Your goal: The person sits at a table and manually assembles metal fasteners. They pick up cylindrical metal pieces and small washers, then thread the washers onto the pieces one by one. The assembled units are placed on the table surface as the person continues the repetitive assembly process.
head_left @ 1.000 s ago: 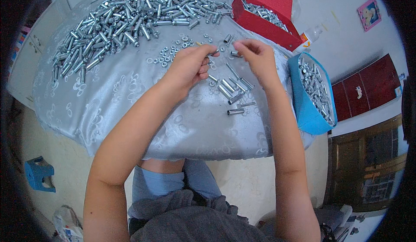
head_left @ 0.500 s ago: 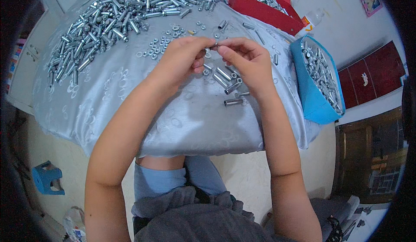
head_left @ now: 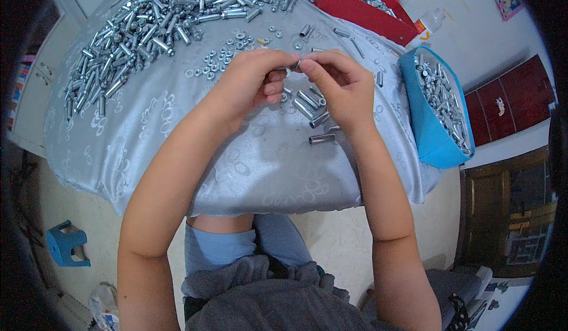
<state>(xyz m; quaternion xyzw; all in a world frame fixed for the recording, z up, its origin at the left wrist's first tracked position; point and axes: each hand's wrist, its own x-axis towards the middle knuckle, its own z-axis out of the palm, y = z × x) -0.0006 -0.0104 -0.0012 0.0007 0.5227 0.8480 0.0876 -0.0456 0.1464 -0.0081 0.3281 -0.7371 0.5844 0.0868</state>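
Observation:
My left hand [head_left: 251, 82] and my right hand [head_left: 340, 85] meet above the middle of the table, fingertips pinched together on one small metal piece [head_left: 294, 66], mostly hidden by the fingers. Just under the hands lie a few short metal sleeves [head_left: 307, 103], one more [head_left: 322, 138] nearer to me. Small loose nuts and washers [head_left: 228, 52] are scattered beyond my left hand. A big heap of metal bolts and sleeves [head_left: 154, 23] covers the far left of the table.
A silver patterned cloth [head_left: 236, 165] covers the table. A blue bin [head_left: 429, 129] full of metal parts sits at the right edge, a red box [head_left: 361, 11] of parts at the far right. A white bottle [head_left: 432, 20] stands behind them. A blue stool [head_left: 65, 245] is on the floor, left.
Both hands have drawn back from the table's scattered parts toward me and come together, now pinching one small metal piece between their fingertips.

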